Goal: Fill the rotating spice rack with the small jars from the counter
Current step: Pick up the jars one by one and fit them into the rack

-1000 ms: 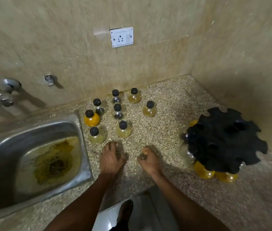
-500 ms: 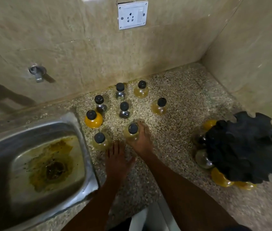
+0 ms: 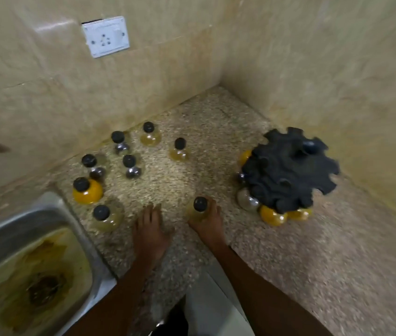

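Speckled counter point(image 3: 289, 275) filling the corner between two beige tiled walls. Steel sink point(image 3: 5, 243) set into it at the near left edge, stained yellow-brown around the drain. Black spice rack point(image 3: 286, 170) standing well to the right of the sink, close to the side wall; notched top seen from above, several jars already hanging under its near and left rim, two orange ones and a greyish one among them. White wall socket point(image 3: 106, 36) high on the back wall, above and beyond the sink. Left hand point(image 3: 149, 229) lying flat on the counter just right of the sink, fingers spread, gripping nothing. Right hand point(image 3: 208, 221) beside it, between sink and rack, fingers wrapped round a pale yellow jar point(image 3: 198, 209) with a black cap, jar upright. Seven loose jars grouped behind the sink's far right corner: an orange jar point(image 3: 87, 191) nearest the sink rim, a pale jar point(image 3: 106, 218) just in front of it, dark-filled and yellowish ones farther back toward the wall.
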